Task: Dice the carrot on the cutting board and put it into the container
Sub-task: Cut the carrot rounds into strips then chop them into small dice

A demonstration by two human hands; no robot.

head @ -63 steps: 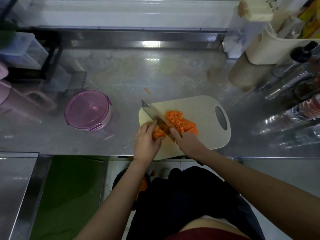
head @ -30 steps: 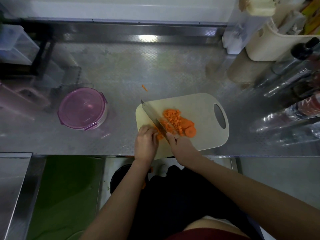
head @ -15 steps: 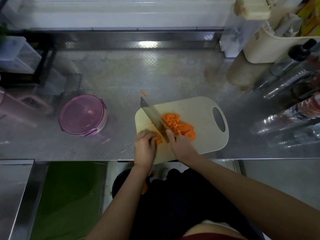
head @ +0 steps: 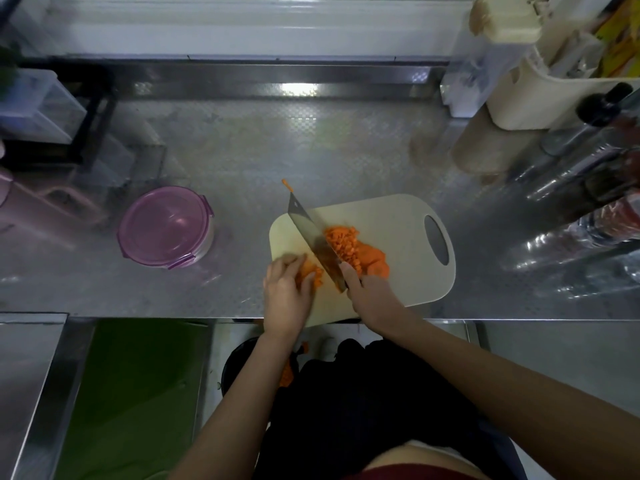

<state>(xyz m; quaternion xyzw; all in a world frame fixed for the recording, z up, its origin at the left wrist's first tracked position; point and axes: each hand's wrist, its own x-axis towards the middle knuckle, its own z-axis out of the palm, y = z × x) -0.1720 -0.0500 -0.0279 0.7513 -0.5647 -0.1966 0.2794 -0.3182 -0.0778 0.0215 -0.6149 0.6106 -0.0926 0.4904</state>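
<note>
1. Biggest worry imo: the left hand (head: 289, 292) has its fingers curled down over a small carrot clump (head: 310, 271), and the knife (head: 313, 237) blade sits right beside those fingertips, on their right. If the edge skids off a rounded bit, or a fingertip creeps out of the curl, that's a nick.
2. The clump is tiny, so pieces could squirt out from under the fingers. One stray bit (head: 286, 184) already lies on the counter just past the knife tip, off the cutting board (head: 398, 216).
3. The board's near edge looks like it hangs slightly over the counter's front, under both wrists (hard to be sure from this angle). A heavy chop could rock or slide it on the steel.
4. The container (head: 164, 226) sits well off to the left of the left hand, and its purple lid looks to be on. It has to come off first, and dice carried across that gap could spill.
5. Hands: the left is curled and pressing on the clump. The right hand (head: 370, 292) is clenched round the knife handle, which it mostly hides.
6. Carrot: the diced pile (head: 343, 242) lies just beyond the right hand, on the blade's far side, with bigger slices (head: 375, 261) touching it on the right.
</note>
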